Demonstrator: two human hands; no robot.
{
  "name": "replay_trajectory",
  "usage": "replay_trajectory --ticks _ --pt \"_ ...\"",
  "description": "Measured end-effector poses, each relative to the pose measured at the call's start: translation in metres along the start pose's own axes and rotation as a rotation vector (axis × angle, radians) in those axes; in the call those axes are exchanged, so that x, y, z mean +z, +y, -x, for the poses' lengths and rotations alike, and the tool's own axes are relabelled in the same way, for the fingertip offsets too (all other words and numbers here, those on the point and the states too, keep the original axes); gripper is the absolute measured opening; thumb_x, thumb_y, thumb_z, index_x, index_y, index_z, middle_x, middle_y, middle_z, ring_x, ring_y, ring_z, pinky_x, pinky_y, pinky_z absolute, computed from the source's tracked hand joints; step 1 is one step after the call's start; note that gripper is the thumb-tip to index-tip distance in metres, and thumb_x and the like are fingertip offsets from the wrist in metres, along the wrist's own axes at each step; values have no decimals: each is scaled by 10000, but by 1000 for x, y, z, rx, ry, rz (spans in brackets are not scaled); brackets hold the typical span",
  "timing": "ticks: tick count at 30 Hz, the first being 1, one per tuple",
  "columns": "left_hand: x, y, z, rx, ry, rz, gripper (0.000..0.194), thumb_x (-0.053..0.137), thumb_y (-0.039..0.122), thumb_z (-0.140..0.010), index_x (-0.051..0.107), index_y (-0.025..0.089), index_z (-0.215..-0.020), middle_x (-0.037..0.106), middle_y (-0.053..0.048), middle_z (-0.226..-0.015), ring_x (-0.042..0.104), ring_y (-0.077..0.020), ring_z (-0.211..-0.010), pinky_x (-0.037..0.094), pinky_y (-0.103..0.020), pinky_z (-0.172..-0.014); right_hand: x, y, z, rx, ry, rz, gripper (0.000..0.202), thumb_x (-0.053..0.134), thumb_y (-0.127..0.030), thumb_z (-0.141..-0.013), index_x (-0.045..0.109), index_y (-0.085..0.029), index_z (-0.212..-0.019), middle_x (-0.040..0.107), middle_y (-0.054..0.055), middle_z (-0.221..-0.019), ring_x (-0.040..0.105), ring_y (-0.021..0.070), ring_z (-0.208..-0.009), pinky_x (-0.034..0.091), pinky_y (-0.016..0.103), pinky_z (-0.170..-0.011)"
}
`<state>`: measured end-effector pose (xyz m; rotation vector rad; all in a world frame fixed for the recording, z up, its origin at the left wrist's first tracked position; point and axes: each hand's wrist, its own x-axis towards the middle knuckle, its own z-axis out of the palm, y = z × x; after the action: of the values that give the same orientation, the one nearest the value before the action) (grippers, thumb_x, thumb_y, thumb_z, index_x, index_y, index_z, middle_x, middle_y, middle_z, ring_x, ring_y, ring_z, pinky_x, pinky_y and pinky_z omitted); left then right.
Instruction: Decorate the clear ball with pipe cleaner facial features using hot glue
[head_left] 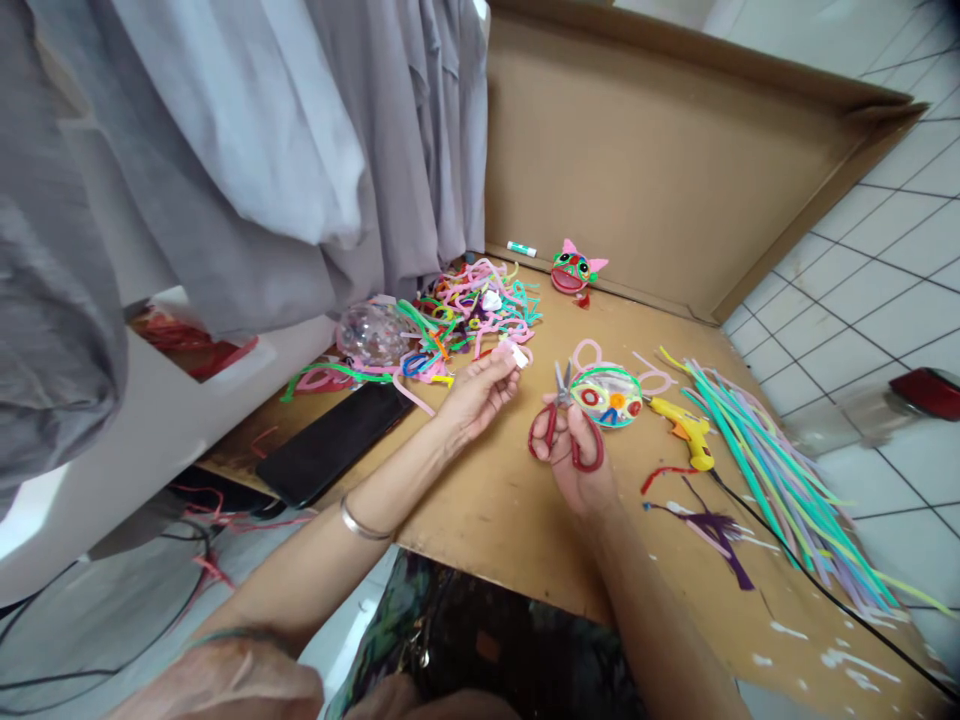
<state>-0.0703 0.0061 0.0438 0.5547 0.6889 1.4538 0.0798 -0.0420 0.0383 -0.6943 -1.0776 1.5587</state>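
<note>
My left hand (pixel 480 395) is closed above the cardboard surface, pinching a small white piece (pixel 518 355) with a bit of pale pink beside it. Red-handled scissors (pixel 595 447) are in my right hand (pixel 583 484), their blades pointing up and slightly parted, apart from the white piece. Just beyond the scissors lies a round face (pixel 609 397) edged with green pipe cleaner, with red, orange and blue shapes on it. A yellow glue gun (pixel 686 432) rests at its right, its nozzle close to the face.
Pipe cleaners (pixel 780 480) lie bundled at right; a tangled pile (pixel 480 310) spreads at back left near a clear plastic ball (pixel 373 334). A black phone (pixel 337 440) lies at left. A pink-eared mask (pixel 574 270) stands by the cardboard wall (pixel 615 150). The glue gun's cord (pixel 817 590) crosses the right side.
</note>
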Motion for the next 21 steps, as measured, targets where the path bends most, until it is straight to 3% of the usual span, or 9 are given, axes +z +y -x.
replay_trajectory --ticks 2,4,6,8,11,14,16,21 --pt "-4 7 -6 148 133 -149 86 722 136 -681 640 125 -656 598 8 -640 526 -55 -580 428 -155 -581 -1 -3 -1 -49 39 24 342 582 -522 -835 581 -219 -994 584 -28 -691 470 92 -509 368 265 -520" --pt "-7 14 -9 333 239 -365 116 703 103 -659 634 140 -574 627 -17 -720 580 -102 -746 432 -175 -664 -1 -5 -1 -76 44 74 341 591 -519 -826 578 -217 -983 585 -24 -689 480 100 -520 376 270 -525" --pt "-7 16 -8 467 290 -523 116 714 93 -629 655 160 -555 656 -40 -902 576 -164 -994 432 -207 -780 0 -4 0 -77 29 144 342 606 -511 -817 576 -218 -991 594 -19 -696 497 106 -538 384 267 -530" --pt "-6 15 -6 516 306 -560 99 730 114 -613 673 175 -562 644 -45 -988 535 -194 -1097 418 -230 -833 1 -1 0 -61 22 223 344 621 -498 -808 573 -219 -1005 605 -15 -710 511 107 -551 395 262 -540" --pt "-4 7 -3 450 251 -487 73 730 176 -631 671 170 -587 614 -20 -792 550 -143 -844 401 -216 -733 2 5 1 -24 38 326 368 643 -494 -784 555 -219 -1013 577 -32 -684 504 106 -547 402 257 -544" --pt "-3 -1 -1 305 142 -378 136 738 275 -644 658 164 -647 506 39 -586 401 -74 -558 316 -204 -562 0 11 0 -12 53 436 373 650 -492 -778 541 -218 -1006 506 -60 -654 469 97 -551 382 244 -547" --pt "-1 -5 1 242 91 -325 192 749 323 -631 646 165 -666 454 56 -531 340 -60 -499 256 -203 -505 -1 14 0 -9 58 494 349 643 -476 -790 540 -218 -1000 479 -66 -664 448 89 -560 371 239 -557" --pt "3 -12 6 175 45 -309 242 753 343 -617 600 156 -618 441 50 -526 346 -55 -496 217 -200 -474 0 19 0 4 40 536 318 644 -443 -791 550 -214 -991 495 -62 -694 451 81 -564 374 239 -569"
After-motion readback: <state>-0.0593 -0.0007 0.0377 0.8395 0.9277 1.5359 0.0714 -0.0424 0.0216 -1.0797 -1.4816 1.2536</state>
